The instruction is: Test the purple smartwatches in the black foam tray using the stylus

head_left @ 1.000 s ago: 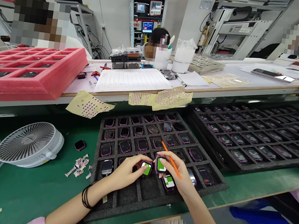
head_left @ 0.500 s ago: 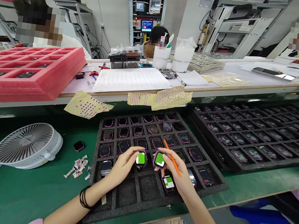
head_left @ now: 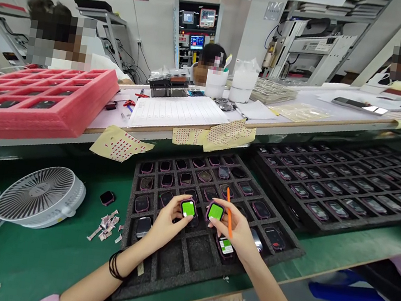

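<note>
Two square smartwatches with pink frames and bright green screens sit side by side just above the middle of a black foam tray (head_left: 171, 259), near its front edge. The person's left hand (head_left: 166, 226) pinches one smartwatch (head_left: 188, 208) between thumb and fingertips, and the right hand (head_left: 236, 234) pinches the second smartwatch (head_left: 216, 212) the same way. Both hands are curled and close together but not touching, with a narrow gap between the two watches. The right hand also holds a thin orange stick (head_left: 229, 212), which points up and away across the tray.

Just below the right hand, a third watch (head_left: 226, 246) with a green-marked screen lies in its tray cell. Other watches fill most of the cells toward the back edge, and the cells nearest the person are bare. A dark cord bracelet (head_left: 115, 264) circles the left wrist.

Left of the tray, on a green bench mat (head_left: 56, 259), lie a loose watch (head_left: 107, 198), a small pile of paper scraps (head_left: 105, 227) and a white desk fan (head_left: 41, 196). To the right is a second black tray of watches (head_left: 338, 184). A pink foam tray (head_left: 38, 101) sits on the desk behind.
</note>
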Demonstrator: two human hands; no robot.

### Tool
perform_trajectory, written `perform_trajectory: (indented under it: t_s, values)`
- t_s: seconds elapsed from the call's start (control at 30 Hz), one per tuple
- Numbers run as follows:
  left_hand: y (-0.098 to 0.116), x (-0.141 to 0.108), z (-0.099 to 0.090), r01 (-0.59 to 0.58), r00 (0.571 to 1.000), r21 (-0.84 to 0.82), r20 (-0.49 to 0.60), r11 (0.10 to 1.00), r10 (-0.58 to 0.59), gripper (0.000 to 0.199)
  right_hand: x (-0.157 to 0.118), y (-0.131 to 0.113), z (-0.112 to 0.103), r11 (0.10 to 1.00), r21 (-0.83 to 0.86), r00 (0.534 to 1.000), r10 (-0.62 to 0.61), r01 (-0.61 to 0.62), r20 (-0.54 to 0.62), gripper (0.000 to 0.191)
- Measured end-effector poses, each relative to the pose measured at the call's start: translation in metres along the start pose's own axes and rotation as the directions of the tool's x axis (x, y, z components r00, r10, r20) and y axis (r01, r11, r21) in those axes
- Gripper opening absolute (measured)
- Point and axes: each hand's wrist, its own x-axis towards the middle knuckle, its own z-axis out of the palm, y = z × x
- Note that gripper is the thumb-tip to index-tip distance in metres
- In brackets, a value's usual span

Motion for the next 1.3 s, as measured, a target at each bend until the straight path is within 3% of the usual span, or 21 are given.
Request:
perform_trajectory:
  t_s: [0.3,0.53,0.9,1.3]
  values:
    - [0.003,0.001,-0.001,0.034,0.999,-0.021,-0.022,0.999,-0.034,0.035,0.0,0.0,-0.001,0.999,-0.036,0.998,0.02,-0.022,-0.059,0.04]
    - [0.011,0.0,-0.001,0.018,0.999,0.055,-0.04,0.998,-0.015,0.032,-0.003,-0.007,0.002,0.999,-0.018,0.993,0.029,-0.031,-0.118,0.036]
    - [0.004,0.0,0.001,0.056,0.998,-0.083,0.022,0.995,-0.054,0.044,-0.002,-0.003,0.001,1.0,0.004,0.995,0.013,-0.013,-0.103,0.034]
    - [-0.001,0.001,0.0,0.06,0.997,-0.087,0.053,0.994,-0.056,0.046,0.0,-0.001,0.001,0.999,-0.022,0.999,0.032,-0.032,-0.03,0.04]
